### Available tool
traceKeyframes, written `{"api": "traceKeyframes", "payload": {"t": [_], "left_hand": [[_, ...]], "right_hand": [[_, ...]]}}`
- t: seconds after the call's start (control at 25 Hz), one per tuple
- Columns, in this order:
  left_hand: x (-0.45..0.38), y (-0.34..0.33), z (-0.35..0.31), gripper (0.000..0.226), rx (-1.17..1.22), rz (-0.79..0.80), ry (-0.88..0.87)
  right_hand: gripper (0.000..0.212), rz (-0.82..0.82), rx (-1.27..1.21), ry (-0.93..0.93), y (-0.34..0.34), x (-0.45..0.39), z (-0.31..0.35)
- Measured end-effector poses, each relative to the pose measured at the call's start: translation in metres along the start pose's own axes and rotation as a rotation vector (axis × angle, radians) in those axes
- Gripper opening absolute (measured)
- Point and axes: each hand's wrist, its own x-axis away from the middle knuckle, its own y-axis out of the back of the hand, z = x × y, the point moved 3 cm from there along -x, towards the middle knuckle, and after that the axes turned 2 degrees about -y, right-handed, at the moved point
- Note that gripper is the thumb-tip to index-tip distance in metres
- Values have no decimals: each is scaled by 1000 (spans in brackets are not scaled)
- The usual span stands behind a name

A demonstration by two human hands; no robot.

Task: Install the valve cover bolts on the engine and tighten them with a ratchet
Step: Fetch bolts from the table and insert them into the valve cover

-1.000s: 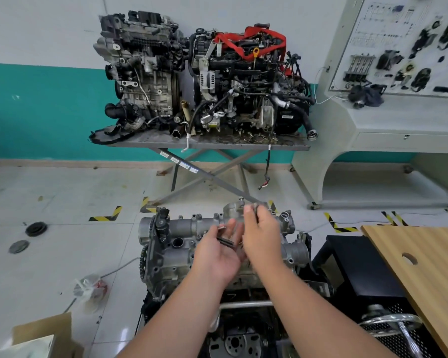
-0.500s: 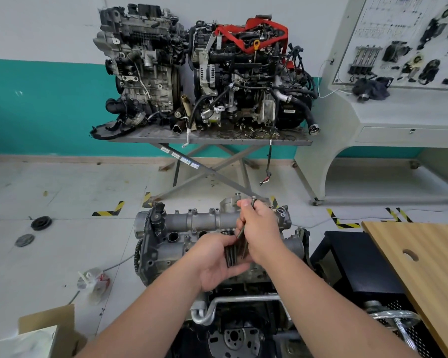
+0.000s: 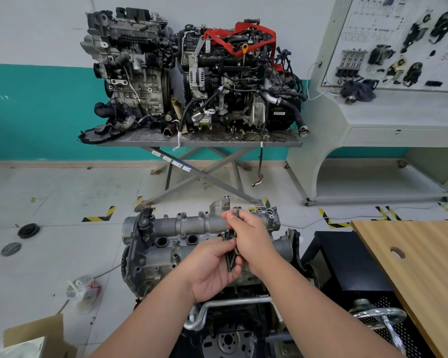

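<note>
The left hand is gripping a bundle of bolts above the valve cover. The right hand is pinching one bolt drawn above the bundle; next, it needs aligning with a cover hole.

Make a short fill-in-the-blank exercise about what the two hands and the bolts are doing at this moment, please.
1. The left hand grips a bundle of long dark steel bolts above the grey aluminium valve cover of the engine; the hand that pinches one single bolt is the ____ hand.
2. The right hand holds that bolt with its head pointing ____.
3. The light wooden tabletop has one round ____ in it.

Missing words: right; up; hole
</note>
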Motion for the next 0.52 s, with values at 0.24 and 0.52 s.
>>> {"api": "traceKeyframes", "payload": {"t": [0.24, 0.52], "left_hand": [[2, -2, 0, 7, -134, 31, -50], [-4, 0, 4, 10, -169, 52, -82]], "right_hand": [[27, 61, -307, -92, 9, 3, 12], [31, 29, -397, -135, 24, -13, 15]]}}
